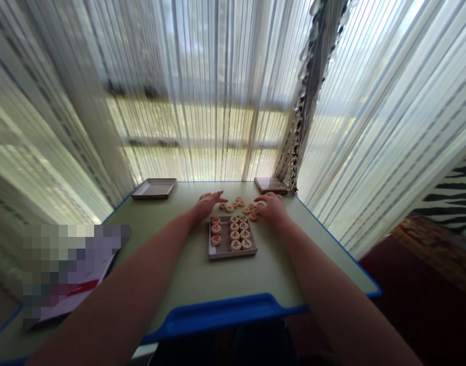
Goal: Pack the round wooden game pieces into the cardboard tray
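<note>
Round wooden xiangqi pieces [235, 234] with dark characters fill two columns on the right of a shallow box [224, 248]. Along the box's left side sit 3 pieces with red characters [216, 229]. Beyond the box, several loose xiangqi pieces [230, 208] lie scattered on the table. My left hand [207, 204] is beside the left end of this cluster, fingers spread and holding nothing visible. My right hand [271, 207] is at the cluster's right end, fingers stretched over or beside the nearest pieces; whether they touch is unclear.
The pale table [191, 274] has a blue edge with a moulded tray [221, 313] in front. An open box lid or tray [154, 188] lies far left, a flat wooden box [271, 185] far right. A partly pixelated flat object [78, 292] rests at left. String curtains [217, 101] hang behind.
</note>
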Tool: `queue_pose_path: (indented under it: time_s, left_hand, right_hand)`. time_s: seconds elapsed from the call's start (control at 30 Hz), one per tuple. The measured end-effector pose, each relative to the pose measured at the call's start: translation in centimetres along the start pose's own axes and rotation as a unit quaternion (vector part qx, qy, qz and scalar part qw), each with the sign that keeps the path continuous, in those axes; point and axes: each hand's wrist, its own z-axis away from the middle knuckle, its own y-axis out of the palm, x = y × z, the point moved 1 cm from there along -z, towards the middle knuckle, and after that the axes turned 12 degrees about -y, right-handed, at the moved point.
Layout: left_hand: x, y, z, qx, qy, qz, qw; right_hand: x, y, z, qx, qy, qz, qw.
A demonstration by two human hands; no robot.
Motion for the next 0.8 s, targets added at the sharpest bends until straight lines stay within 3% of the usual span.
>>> queue_pose_path:
  time_s: [0.1,0.27,0.57,0.8]
  left_hand:
    - [-0.5,0.0,0.4,0.042,-0.020,0.004,0.999]
    - [-1.0,0.0,0.5,0.056,-0.016,0.011,0.998]
    - [-0.6,0.1,0.0,0.083,0.032,-0.114,0.990]
    - [-0.4,0.1,-0.3,0.056,0.016,-0.072,0.996]
  right_hand:
    - [-0.7,-0.4,-0.1,0.016,0.024,0.027,0.999]
    - [-1.5,-0.4,0.0,0.071,0.056,0.000,0.996]
    - [-0.7,-0.6,-0.2,0.099,0.078,-0.077,0.989]
    - [-1.1,-0.1,-0.3,0.088,0.086,-0.067,0.990]
